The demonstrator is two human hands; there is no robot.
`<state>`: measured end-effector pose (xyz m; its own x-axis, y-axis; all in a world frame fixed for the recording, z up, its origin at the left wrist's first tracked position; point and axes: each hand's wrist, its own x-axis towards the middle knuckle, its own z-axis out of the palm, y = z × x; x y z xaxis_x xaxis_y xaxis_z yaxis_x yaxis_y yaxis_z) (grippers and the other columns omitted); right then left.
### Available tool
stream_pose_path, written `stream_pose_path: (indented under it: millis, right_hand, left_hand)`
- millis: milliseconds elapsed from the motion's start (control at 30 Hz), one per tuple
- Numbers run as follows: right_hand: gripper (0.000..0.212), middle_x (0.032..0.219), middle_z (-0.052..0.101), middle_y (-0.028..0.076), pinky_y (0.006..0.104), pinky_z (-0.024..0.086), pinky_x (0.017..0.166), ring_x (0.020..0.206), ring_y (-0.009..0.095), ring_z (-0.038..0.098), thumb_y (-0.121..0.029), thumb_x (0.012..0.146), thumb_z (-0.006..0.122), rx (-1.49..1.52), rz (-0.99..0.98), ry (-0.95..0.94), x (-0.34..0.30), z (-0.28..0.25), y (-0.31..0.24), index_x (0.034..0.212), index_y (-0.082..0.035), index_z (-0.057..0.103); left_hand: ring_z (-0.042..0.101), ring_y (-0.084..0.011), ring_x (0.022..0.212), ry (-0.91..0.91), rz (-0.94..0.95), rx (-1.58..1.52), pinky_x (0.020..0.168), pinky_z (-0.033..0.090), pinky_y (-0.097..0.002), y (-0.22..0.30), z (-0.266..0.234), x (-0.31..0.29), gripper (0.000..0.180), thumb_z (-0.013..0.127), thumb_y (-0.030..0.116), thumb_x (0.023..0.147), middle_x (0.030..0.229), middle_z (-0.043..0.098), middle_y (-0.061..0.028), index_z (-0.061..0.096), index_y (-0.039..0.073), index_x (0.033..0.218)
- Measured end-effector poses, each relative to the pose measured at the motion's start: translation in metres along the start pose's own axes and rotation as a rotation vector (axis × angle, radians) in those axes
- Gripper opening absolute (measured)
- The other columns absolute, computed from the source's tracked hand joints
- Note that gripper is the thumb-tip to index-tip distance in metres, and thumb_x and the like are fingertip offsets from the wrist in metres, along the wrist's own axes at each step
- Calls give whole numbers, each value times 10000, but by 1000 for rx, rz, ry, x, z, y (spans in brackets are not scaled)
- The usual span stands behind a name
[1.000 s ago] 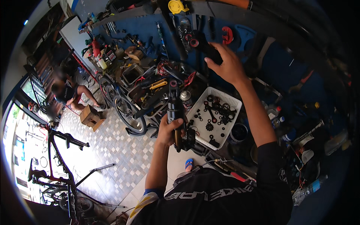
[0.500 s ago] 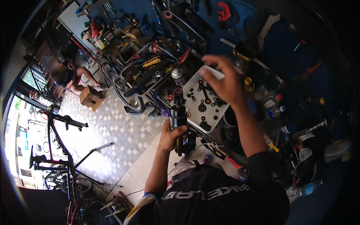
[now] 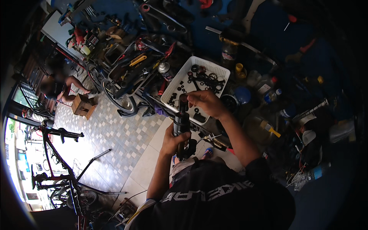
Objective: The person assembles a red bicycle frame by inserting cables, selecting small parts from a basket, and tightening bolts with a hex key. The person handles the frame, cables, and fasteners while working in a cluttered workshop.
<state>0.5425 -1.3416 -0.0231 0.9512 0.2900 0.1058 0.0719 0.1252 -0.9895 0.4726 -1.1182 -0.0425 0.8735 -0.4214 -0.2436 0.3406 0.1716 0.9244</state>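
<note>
Upright in my left hand (image 3: 172,143) is a black bicycle rear shock absorber (image 3: 181,124), the fingers wrapped round its lower body. My right hand (image 3: 210,104) is closed at the shock's top eyelet, with thumb and fingertips against it. Whether a small part sits between those fingertips is hidden. Just beyond both hands stands a white plastic basket (image 3: 219,69) with small black rings, a sprocket-like piece and other loose parts in it. My right forearm passes over its near right side.
Left of the basket are a spray can (image 3: 164,68) and a crowded heap of tools and bike parts. Jars and bottles (image 3: 270,96) stand to the right. A bike frame (image 3: 57,153) hangs at left. Farther off, a person (image 3: 57,86) sits near a cardboard box (image 3: 82,106).
My right hand has come down and toward me from above the basket to the shock's top eyelet. The left hand still grips the shock. The whole view has shifted slightly.
</note>
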Motion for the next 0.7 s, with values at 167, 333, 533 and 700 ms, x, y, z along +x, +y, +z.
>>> stream_pose_path:
  millis: [167, 333, 533, 700]
  right_hand:
    - [398, 1144, 670, 59, 264, 522, 881, 979, 97, 630, -130, 982, 673, -192, -25, 77, 5, 39, 15, 1360, -21, 614]
    - [454, 1150, 615, 54, 242, 496, 823, 924, 79, 589, -200, 1011, 660, -139, 65, 96, -19, 86, 29, 1426, -52, 548]
    - [492, 1151, 635, 67, 248, 523, 792, 902, 85, 622, -262, 1010, 670, -20, 10, 79, -43, 141, 41, 1434, -56, 528]
    - [653, 1243, 601, 97, 268, 529, 802, 935, 121, 637, -305, 934, 759, -126, -45, 94, -47, 170, 28, 1481, -92, 473]
  left_hand:
    - [607, -194, 594, 73, 71, -339, 509, 514, -320, -3, -45, -8, 510, 781, 263, 802, 926, 648, -139, 557, -5, 1174]
    - [572, -172, 680, 256, 241, -809, 579, 498, -294, 20, -94, -6, 398, 638, 368, 945, 948, 629, -91, 581, 63, 1195]
    - [535, -162, 686, 218, 339, -1103, 600, 495, -275, 20, -145, -15, 401, 607, 394, 972, 904, 595, -104, 583, 16, 1101]
    - [541, -171, 699, 286, 319, -1090, 624, 499, -287, 25, -144, -20, 382, 636, 388, 964, 900, 604, -100, 594, 17, 1047]
